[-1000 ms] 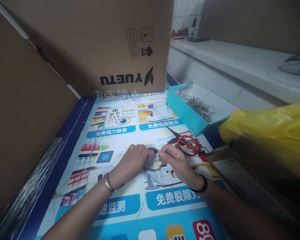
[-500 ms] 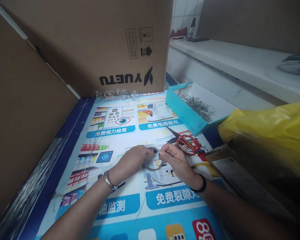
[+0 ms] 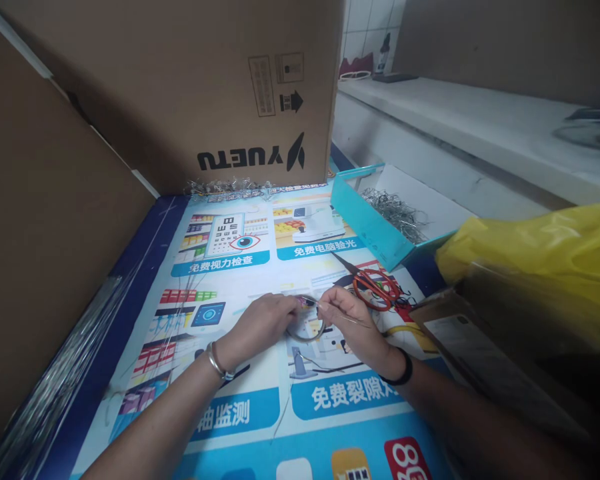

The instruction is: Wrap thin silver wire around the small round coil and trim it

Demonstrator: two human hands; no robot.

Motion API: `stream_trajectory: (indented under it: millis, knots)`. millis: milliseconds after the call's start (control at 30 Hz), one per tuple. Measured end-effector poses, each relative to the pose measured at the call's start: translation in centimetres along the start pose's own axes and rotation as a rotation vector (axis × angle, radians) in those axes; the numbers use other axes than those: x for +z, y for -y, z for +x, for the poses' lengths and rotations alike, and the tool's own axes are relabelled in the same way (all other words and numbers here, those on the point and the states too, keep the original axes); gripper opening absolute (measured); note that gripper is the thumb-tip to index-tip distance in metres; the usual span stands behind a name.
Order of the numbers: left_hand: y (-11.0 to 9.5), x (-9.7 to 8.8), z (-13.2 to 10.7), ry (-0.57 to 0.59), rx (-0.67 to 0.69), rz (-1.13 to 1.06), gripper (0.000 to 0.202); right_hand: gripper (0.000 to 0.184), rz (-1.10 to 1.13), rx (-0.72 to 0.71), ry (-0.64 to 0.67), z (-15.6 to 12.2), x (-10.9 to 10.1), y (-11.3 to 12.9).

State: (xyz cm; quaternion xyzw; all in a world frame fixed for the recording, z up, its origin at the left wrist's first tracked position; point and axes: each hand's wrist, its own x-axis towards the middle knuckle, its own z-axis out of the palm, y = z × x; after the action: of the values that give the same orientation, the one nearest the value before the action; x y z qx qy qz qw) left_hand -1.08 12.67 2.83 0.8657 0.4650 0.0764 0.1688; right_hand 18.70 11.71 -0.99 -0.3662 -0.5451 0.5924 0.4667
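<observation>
In the head view, my left hand [image 3: 265, 319] is closed in a pinch on the left upper side of a thin round hoop [image 3: 307, 339]. My right hand [image 3: 350, 323] meets it at the hoop's upper right, fingertips pinched on a fine thread or wire [image 3: 356, 322] whose tail crosses over the hand. Whatever lies between the fingertips is too small to make out. Just beyond my right hand lie orange-handled scissors [image 3: 355, 271], blades pointing away to the left. Loose wire [image 3: 320, 367] rests on the printed sheet below the hoop.
A teal box [image 3: 367, 230] holds tangled wire bits [image 3: 393, 212]. Long silvery strands [image 3: 63, 383] run along the left edge. Large cardboard panels [image 3: 230, 87] stand at the left and back. A yellow bag [image 3: 535, 243] and a cardboard box [image 3: 460, 347] crowd the right.
Both hands stay almost in place at the hoop. The wire's tail over my right hand has shifted slightly, and the view has moved a little.
</observation>
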Motion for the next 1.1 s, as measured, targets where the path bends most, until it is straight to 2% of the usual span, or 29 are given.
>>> stream_trajectory:
  millis: [133,267,367,467,700,867,1100]
  knots:
    - [0.0,-0.1,-0.1,-0.062,-0.043,-0.196,0.012,0.019,-0.019,0.002,-0.011,0.0,0.0,0.1]
    - [0.5,0.3,-0.1,-0.201,-0.205,-0.545,0.002,0.019,-0.038,-0.001,-0.018,0.0,-0.1,0.2]
    - [0.9,0.5,-0.1,-0.224,-0.253,-0.662,0.003,0.019,-0.036,0.004,-0.017,0.0,0.0,0.2]
    - [0.8,0.5,-0.1,-0.169,-0.179,-0.558,0.002,0.018,-0.032,0.017,-0.012,0.0,0.1,0.3]
    - [0.1,0.0,0.2,-0.090,0.041,-0.095,0.018,0.018,-0.049,0.006,-0.006,0.0,0.3,0.2]
    - [0.1,-0.9,0.0,-0.075,0.037,0.171,0.018,0.018,-0.033,0.003,0.007,0.0,0.4,0.4]
    - [-0.5,-0.7,0.2,-0.023,0.052,0.279,0.017,0.021,-0.066,-0.002,0.000,0.1,0.5,0.8]
